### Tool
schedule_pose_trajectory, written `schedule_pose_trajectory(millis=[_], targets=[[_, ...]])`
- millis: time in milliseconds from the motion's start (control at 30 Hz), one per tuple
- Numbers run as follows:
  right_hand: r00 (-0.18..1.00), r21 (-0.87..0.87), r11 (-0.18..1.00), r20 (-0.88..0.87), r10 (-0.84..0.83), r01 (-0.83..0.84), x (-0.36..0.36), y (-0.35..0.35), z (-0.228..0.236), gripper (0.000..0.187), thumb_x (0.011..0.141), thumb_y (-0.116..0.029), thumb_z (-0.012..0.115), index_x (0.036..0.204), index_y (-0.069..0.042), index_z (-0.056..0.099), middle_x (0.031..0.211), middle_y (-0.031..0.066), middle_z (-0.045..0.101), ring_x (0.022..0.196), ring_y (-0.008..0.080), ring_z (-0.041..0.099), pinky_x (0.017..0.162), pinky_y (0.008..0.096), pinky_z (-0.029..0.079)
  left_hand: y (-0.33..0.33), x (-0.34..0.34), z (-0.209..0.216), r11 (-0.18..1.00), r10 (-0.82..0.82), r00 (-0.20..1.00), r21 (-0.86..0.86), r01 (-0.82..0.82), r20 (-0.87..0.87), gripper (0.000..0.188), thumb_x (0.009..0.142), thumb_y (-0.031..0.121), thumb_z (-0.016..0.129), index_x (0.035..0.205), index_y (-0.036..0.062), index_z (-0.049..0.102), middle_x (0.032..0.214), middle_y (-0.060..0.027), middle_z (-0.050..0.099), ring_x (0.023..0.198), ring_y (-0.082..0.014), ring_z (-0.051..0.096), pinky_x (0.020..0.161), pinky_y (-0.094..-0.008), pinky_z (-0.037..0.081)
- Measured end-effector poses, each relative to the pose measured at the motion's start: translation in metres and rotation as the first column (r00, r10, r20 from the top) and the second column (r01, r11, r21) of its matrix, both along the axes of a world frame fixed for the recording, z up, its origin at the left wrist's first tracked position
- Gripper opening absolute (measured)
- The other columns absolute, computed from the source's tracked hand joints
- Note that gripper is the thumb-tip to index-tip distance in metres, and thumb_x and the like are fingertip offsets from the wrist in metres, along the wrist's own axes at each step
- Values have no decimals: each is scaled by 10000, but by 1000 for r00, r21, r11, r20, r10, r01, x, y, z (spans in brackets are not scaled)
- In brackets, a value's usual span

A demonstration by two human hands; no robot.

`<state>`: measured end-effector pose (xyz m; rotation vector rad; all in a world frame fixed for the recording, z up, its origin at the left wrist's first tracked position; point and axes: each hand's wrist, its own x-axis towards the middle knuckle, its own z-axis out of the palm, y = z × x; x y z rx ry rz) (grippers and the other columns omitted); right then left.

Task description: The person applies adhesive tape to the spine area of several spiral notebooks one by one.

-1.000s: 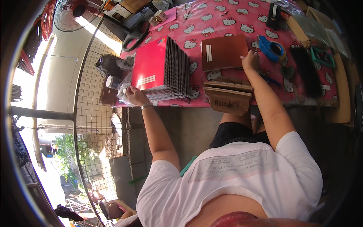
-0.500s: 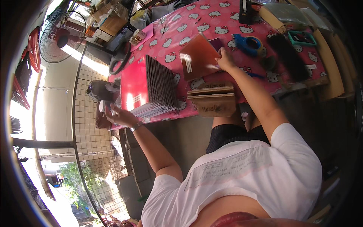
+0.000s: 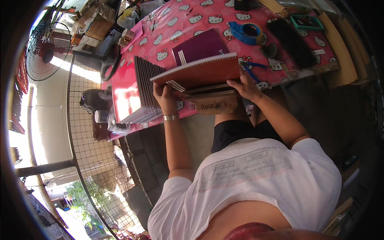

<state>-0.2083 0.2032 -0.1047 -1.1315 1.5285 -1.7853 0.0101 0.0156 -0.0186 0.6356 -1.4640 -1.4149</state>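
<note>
While both hands are up at the near side of the desk point(image 3: 204, 26), it's the brown-red notebook point(image 3: 204, 76) that has all the action, held tilted above the cardboard stand point(image 3: 216, 105), its pale spiral edge uppermost. The step in hand looks like a two-handed hold, the notebook being steadied or squared up. Look at the left hand point(image 3: 166, 96): fingers closed in on the lower left corner, a firm enough grip by the look of it, though how they lie behind the cover I can't tell. Over on the other side, the right hand point(image 3: 246, 87) has the right end, thumb along the near face, the other fingers around the edge and partly hidden. No wide gap in either hand; both are drawn in to the notebook's thickness. Just beyond lies a purple notebook point(image 3: 200, 46), flat; whether the two touch, hard to say from here. The stack of red notebooks point(image 3: 128, 94) sits close on the left. What any next move calls for, I'd judge, is both ends kept level and the left corner kept clear of that stack's spirals.
</note>
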Motion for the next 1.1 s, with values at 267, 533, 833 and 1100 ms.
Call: schedule_pose_trajectory(millis=[267, 533, 833, 1100], targets=[[995, -32, 999, 93, -37, 40, 19, -7, 7, 439, 763, -307, 830, 1000, -44, 571, 828, 46, 694, 777, 94, 635, 705, 286, 504, 7, 17, -76, 972, 44, 999, 230, -40, -14, 332, 829, 66, 551, 1160, 38, 546, 1081, -89, 577, 993, -189, 566, 846, -315, 465], [981, -19, 981, -18, -192, 192, 23, -5, 23, 428, 783, -302, 798, 992, -34, 538, 864, 97, 705, 860, 110, 678, 729, 294, 526, 111, -79, 15, 469, 568, 767, -883, -4, 297, 627, 902, 197, 537, 1472, 27, 338, 1364, -165, 473, 1364, -299, 374, 1157, -551, 228], [643, 1, 763, -538, -545, 647, -201, 15, -16, 150, 874, -219, 664, 936, -83, 676, 887, 161, 673, 826, 315, 678, 737, 399, 539, 102, -100, 22, 446, 448, 774, -862, 241, 448, 350, 816, 230, 675, 1153, 135, 668, 1038, -33, 637, 976, -252, 573, 877, -411, 378], [291, 252, 555, -957, 18, 793, -274, 28, -29, 126, 854, -143, 572, 899, -66, 662, 949, 149, 658, 875, 342, 666, 761, 451, 559, 111, -121, 18, 442, 568, 711, -882, 162, 415, 403, 679, 424, 794, 861, 117, 607, 845, -49, 618, 829, -266, 572, 896, -455, 388]])
